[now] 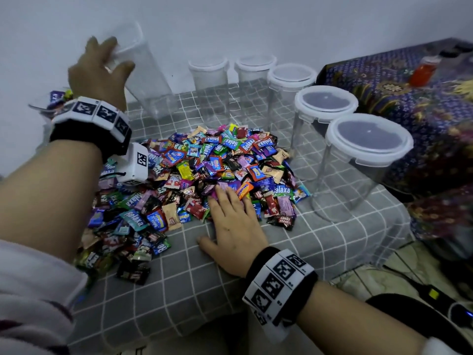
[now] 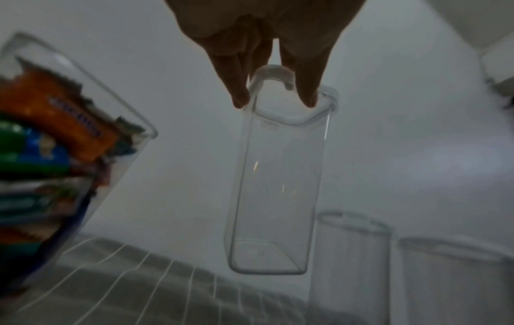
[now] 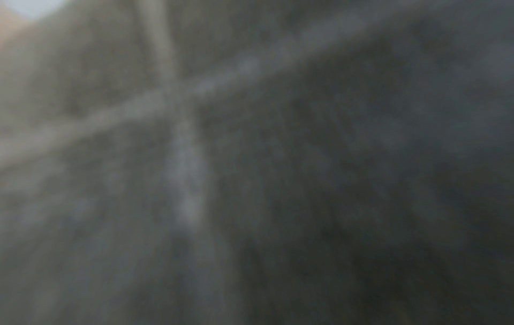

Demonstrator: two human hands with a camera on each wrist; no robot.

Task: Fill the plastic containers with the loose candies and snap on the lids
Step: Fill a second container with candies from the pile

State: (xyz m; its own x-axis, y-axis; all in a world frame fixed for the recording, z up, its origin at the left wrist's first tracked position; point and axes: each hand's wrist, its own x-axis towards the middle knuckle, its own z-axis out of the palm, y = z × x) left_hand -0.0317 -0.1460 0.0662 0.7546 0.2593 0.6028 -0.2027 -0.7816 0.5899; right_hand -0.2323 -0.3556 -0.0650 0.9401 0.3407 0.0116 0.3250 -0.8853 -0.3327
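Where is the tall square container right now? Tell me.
In the head view the tall square container is at the far left, tilted, gripped at its rim by the left hand, left of the lidded round jars.

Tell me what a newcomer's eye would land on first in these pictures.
The big heap of bright wrapped candies in the middle of the grey checked tablecloth draws the eye first, with the right hand lying flat at its near edge. Next, the left hand holds a tall, empty, clear square container by its rim at back left. A curved row of lidded round containers runs along the right.
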